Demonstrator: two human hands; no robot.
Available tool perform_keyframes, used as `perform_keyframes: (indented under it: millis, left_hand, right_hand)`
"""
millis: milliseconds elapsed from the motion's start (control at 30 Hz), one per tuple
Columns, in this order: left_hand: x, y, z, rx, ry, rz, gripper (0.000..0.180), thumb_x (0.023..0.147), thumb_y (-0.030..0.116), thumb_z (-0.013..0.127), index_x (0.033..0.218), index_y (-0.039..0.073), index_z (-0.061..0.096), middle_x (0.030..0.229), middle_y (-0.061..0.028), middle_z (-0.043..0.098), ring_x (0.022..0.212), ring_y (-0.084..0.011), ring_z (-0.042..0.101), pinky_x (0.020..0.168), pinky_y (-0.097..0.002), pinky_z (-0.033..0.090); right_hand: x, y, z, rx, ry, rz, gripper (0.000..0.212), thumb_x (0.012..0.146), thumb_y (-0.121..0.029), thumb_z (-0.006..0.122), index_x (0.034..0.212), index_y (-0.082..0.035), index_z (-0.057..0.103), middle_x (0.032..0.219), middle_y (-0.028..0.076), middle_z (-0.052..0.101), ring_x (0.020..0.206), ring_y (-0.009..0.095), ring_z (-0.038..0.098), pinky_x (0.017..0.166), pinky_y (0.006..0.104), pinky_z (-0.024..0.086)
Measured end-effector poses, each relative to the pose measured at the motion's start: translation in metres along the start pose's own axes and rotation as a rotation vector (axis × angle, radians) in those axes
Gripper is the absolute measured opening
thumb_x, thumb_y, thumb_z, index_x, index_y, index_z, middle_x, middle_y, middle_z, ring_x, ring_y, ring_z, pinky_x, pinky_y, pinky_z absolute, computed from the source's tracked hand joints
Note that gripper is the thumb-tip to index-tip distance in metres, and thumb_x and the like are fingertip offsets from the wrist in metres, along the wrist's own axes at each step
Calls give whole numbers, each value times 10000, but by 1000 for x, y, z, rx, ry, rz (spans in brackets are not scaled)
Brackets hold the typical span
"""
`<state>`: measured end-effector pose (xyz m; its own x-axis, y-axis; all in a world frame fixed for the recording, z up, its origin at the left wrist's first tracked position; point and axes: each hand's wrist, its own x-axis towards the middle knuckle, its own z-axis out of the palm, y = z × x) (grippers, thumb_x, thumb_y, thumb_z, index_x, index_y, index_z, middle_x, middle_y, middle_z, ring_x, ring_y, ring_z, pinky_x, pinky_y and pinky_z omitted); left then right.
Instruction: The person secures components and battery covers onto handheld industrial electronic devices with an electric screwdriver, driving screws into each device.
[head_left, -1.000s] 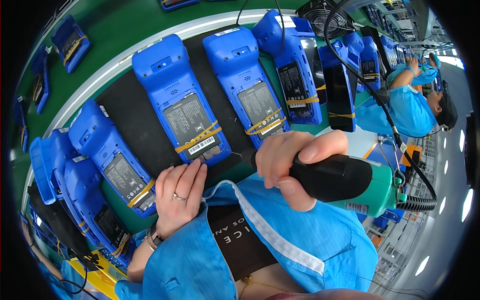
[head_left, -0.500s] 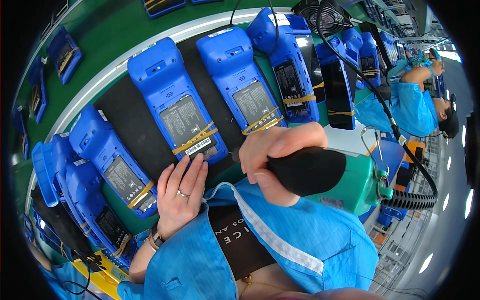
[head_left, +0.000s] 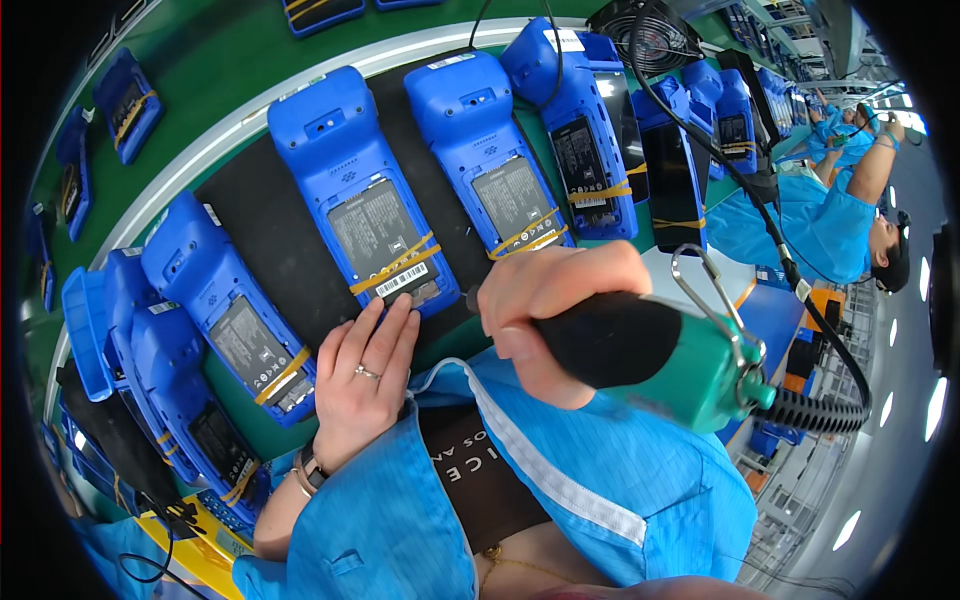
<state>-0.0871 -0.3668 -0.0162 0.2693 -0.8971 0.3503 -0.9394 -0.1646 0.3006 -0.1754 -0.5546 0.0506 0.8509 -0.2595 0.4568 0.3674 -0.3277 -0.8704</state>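
Note:
My left hand (head_left: 365,375) lies with its fingers stretched out, fingertips on the lower edge of a blue handheld terminal (head_left: 325,135). That terminal is back side up, with a dark battery (head_left: 375,235) in its bay and a yellow rubber band (head_left: 395,263) round its lower end. In my right hand (head_left: 565,295) is an electric screwdriver (head_left: 690,375), green with a black grip, its nose pointing left near the terminal's lower right corner. Whether the tip touches it I cannot tell. A second banded terminal (head_left: 460,95) lies just right of the first.
Both terminals rest on a black mat (head_left: 250,215). Further blue terminals (head_left: 185,265) stand left, others (head_left: 575,130) right. A black cable (head_left: 740,170) loops down to the screwdriver's coiled cord (head_left: 815,408). Beyond a pale rail is a green surface (head_left: 215,75). A co-worker in blue (head_left: 800,225) is at right.
The two middle terminals appear slightly higher and further right in the view. The screwdriver's rear end has dipped a little, and the co-worker's arm has risen.

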Motion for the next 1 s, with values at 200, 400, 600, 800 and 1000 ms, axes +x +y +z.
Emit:
perform_keyframes:
  millis: [200,400,600,800,1000]
  left_hand:
    - [0,1,1,-18,10,-19,332,722,-28,620,1043,39,670,1167,-66,626,1073,-240,580,834,-367,466]
    - [-1,2,6,-31,57,-34,318,723,-4,630,1038,17,665,1175,-77,616,1063,-236,586,829,-363,468]
    - [2,1,8,-32,60,-19,342,713,-11,629,1053,19,660,1197,-101,599,1051,-234,581,816,-353,467]
    - [15,2,4,-21,55,-130,445,686,83,696,1121,18,632,1288,-131,536,1037,-258,552,809,-353,454]
    - [30,-1,8,-16,-25,-156,503,693,152,717,1171,43,606,1301,-77,534,1136,-285,491,910,-426,398]
  right_hand:
    - [-1,-3,-9,169,-1,-67,346,786,70,576,1012,-62,351,667,83,531,508,172,526,512,343,461]
    - [1,7,-1,470,218,-186,470,736,131,615,1124,-10,390,675,88,557,573,166,562,541,283,464]
    - [2,15,-10,393,189,-218,544,719,137,627,1187,15,377,690,106,567,584,151,568,552,273,466]
    - [14,20,-15,162,190,-84,537,832,-60,649,1258,-96,325,673,73,550,533,164,538,525,328,453]
    - [21,21,-20,134,148,6,527,849,-34,606,1268,-113,296,696,75,553,553,165,537,555,340,473]
